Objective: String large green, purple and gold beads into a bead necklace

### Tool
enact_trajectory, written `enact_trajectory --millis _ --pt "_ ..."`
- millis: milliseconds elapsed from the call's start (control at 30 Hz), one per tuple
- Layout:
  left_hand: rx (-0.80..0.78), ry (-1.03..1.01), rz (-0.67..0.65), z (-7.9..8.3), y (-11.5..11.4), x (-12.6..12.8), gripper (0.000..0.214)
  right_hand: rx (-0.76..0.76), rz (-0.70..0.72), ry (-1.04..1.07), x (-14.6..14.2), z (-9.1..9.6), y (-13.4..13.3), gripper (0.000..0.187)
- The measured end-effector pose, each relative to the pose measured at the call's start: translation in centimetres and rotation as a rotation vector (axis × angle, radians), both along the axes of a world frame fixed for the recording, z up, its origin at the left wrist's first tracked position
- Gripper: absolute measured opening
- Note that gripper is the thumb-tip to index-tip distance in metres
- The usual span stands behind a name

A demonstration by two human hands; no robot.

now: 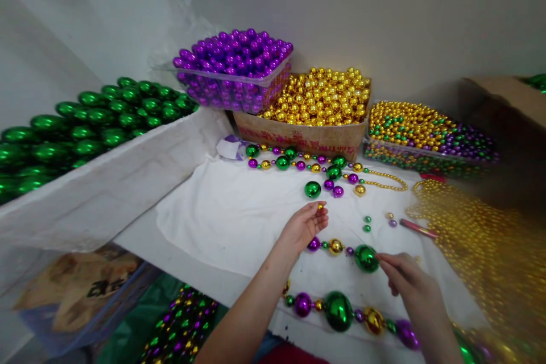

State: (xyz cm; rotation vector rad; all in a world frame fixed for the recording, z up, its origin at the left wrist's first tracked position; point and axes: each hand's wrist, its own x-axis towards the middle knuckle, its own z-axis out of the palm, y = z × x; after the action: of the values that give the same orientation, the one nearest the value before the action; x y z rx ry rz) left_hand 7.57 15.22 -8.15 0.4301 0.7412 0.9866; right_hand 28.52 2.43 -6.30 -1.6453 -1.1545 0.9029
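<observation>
My left hand (303,226) pinches a small gold bead (321,206) between thumb and finger, raised over the white cloth. My right hand (403,274) has its fingertips closed at the right edge of a large green ball (367,258), the end piece of a short bead string. A purple ball (314,244) and a gold ball (335,247) are on that same string, with small beads between. Whatever thread lies between the right fingertips is too fine to see. Beyond my left hand lie a loose green ball (313,189), two purple balls (333,187) and a gold ball (360,190).
Nearer me stretches another bead strand (338,311); a finished-looking strand (282,162) lies at the back. Green balls fill a white foam box (111,193), purple ones a clear tub (239,91), gold ones a carton (298,132). Gold bead chains (464,244) and a red pen-like stick (418,228) lie right.
</observation>
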Motion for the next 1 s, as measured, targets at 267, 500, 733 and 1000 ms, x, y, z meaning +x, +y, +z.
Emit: enact_trajectory --millis 267,500,733,1000 --pt "-0.026 -0.068 0.019 0.3 -0.2 0.2 0.014 0.003 0.024 -0.092 0.2 1.2 -0.5 0.029" --pt "-0.024 -0.057 0.044 0.5 -0.2 0.2 0.012 0.003 0.024 -0.113 0.2 1.2 -0.3 0.028" --pt "-0.008 -0.047 0.042 0.8 -0.2 0.4 0.014 -0.009 0.036 -0.088 0.3 1.0 -0.4 0.029" --pt "0.036 -0.028 0.037 1.1 -0.3 0.5 0.022 -0.032 0.041 -0.097 0.5 0.9 -0.4 0.028"
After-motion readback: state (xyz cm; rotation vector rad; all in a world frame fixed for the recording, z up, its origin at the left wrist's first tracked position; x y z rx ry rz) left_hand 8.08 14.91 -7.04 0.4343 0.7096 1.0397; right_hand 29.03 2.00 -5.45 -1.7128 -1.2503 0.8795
